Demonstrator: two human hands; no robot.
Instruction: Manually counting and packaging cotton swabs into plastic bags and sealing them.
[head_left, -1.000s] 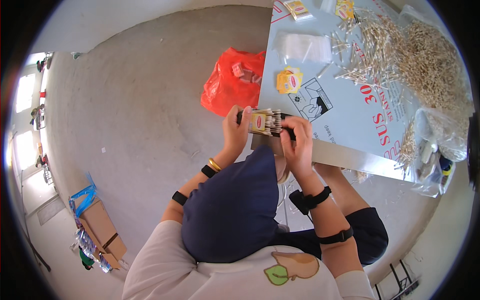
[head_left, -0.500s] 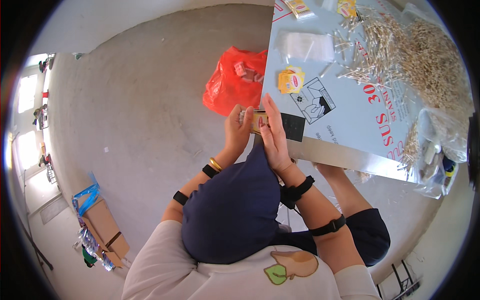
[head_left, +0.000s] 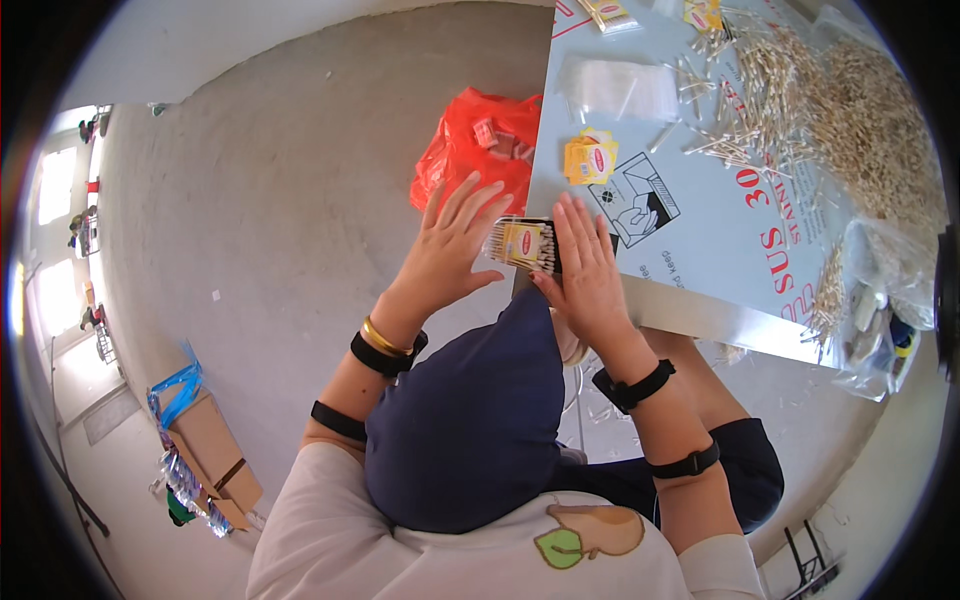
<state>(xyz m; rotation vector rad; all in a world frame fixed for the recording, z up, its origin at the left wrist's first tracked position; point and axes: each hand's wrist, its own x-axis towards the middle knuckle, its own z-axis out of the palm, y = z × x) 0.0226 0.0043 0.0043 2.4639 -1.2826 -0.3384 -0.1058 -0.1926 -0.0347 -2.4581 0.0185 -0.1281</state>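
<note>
A small clear pack of cotton swabs [head_left: 523, 243] with a yellow label card lies at the left edge of the table, partly over a dark patch. My left hand [head_left: 447, 250] is just left of it, fingers spread, with nothing in the grip. Palm down, my right hand [head_left: 592, 262] rests flat along the pack's right side, its thumb by the near corner and its fingers stretched out. Farther back on the table sit a small stack of yellow label cards [head_left: 590, 158] and a pile of clear plastic bags [head_left: 622, 90].
Loose cotton swabs [head_left: 770, 85] and a large brownish heap of swabs [head_left: 870, 120] cover the table's right side. A red plastic bag [head_left: 465, 140] with pinkish packs stands left of the table. Clear bags [head_left: 885, 265] lie at the right edge; a cardboard box [head_left: 205, 440] is far left.
My left hand has let go of the swab pack and moved left, its fingers spreading. My right hand has turned palm down beside the pack, which now lies flatter at the table edge.
</note>
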